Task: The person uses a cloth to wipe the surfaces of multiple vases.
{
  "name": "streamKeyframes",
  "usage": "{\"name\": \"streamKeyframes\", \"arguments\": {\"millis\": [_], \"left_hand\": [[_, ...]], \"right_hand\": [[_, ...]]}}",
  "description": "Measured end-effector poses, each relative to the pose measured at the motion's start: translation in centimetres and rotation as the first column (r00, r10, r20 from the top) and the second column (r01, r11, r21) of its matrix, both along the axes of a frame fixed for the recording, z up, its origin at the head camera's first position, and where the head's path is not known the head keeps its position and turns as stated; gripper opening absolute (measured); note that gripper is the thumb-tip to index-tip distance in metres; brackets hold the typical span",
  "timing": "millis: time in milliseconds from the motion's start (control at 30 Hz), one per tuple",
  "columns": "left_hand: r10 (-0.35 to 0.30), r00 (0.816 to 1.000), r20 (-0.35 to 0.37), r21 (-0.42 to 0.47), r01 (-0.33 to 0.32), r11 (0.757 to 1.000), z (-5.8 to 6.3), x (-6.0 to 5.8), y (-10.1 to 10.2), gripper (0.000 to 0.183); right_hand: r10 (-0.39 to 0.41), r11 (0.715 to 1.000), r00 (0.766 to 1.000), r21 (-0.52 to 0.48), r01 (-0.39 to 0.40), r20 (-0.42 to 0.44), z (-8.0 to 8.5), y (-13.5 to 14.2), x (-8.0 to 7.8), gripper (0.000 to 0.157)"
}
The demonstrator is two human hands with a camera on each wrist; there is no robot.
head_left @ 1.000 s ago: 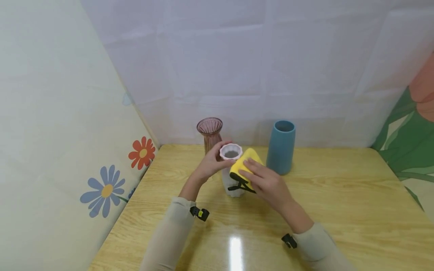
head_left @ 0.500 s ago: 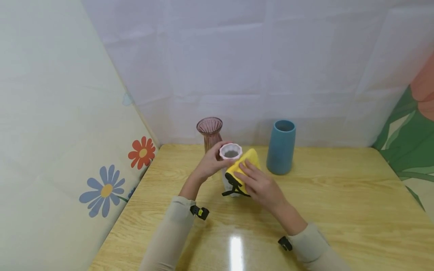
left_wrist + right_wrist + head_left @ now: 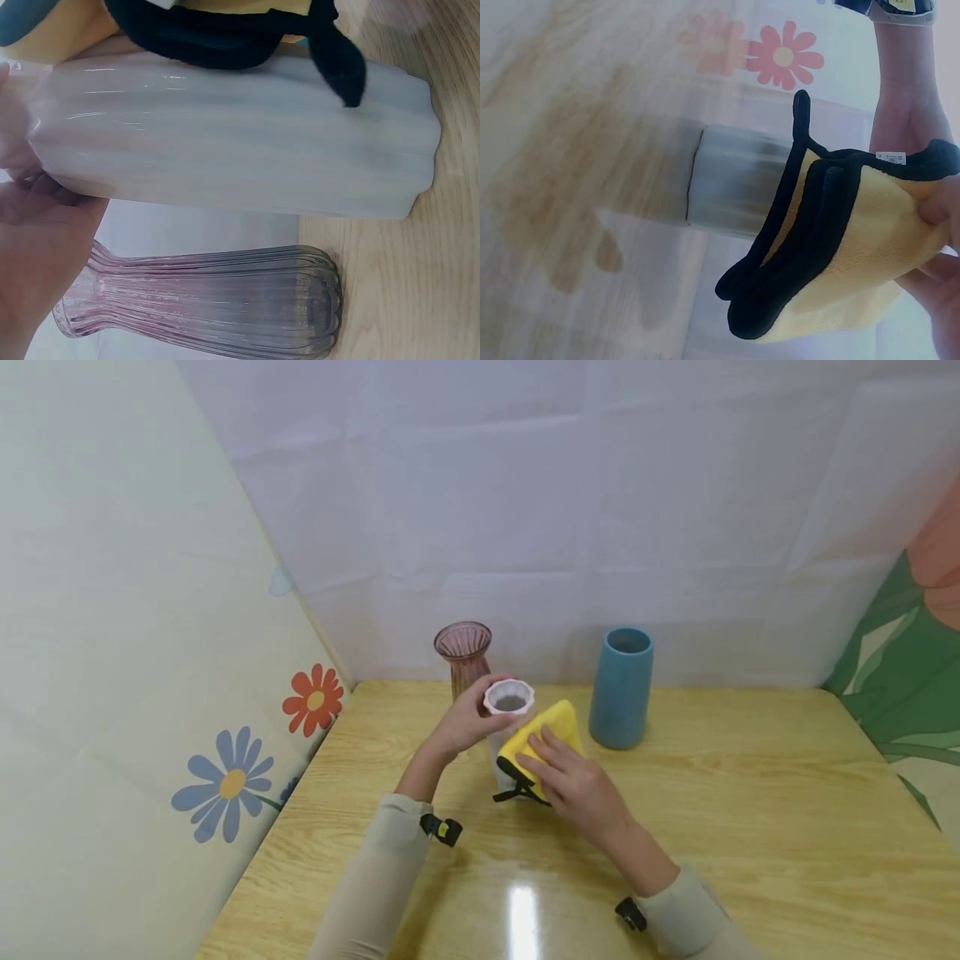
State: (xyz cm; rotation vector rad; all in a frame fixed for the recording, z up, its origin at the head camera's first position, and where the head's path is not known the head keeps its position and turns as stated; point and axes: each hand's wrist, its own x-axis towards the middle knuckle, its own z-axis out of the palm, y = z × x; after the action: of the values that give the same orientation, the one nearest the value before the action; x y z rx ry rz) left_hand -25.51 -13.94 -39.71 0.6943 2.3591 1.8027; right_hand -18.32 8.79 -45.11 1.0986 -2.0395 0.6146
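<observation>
"Holding what with the left hand (image 3: 467, 720)?"

"Gripping the white vase (image 3: 240, 142) near the top, with thumb in front and fingers behind. A narrow grip, curled round."

"And with the right hand (image 3: 581, 785)?"

"Holding a yellow cloth (image 3: 560, 722) in the grip, with fingers laid across the near face. Folded over, edged in black, with a black strap (image 3: 341, 67) at the lower end."

"Touching the vase with it?"

"Overlapping the right front of the vase in the head view; hard to tell exactly where in contact."

"Upright, or tipped?"

"Upright, fluted down the side, towards the back of the wood-grained surface (image 3: 750, 793)."

"Anything else nearby?"

"Just behind and to the left, a pinkish glass vase (image 3: 462, 643), ribbed and flared at the mouth. To the right and farther back, a blue vase (image 3: 621, 693), apart from both hands. At the far left, a printed red flower (image 3: 315, 699) and a printed blue flower (image 3: 231, 783). Behind, a pale, creased backdrop (image 3: 480, 485)."
</observation>
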Motion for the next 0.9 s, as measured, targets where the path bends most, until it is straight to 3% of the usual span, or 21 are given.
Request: {"name": "streamKeyframes", "arguments": {"millis": [900], "left_hand": [[-0.073,0.996,0.049,0.043,0.071,0.997,-0.2,-0.7,-0.6,0.065]], "right_hand": [[0.019,0.998,0.999,0.056,-0.021,0.038,-2.1,-0.1,1.0,0.054]]}}
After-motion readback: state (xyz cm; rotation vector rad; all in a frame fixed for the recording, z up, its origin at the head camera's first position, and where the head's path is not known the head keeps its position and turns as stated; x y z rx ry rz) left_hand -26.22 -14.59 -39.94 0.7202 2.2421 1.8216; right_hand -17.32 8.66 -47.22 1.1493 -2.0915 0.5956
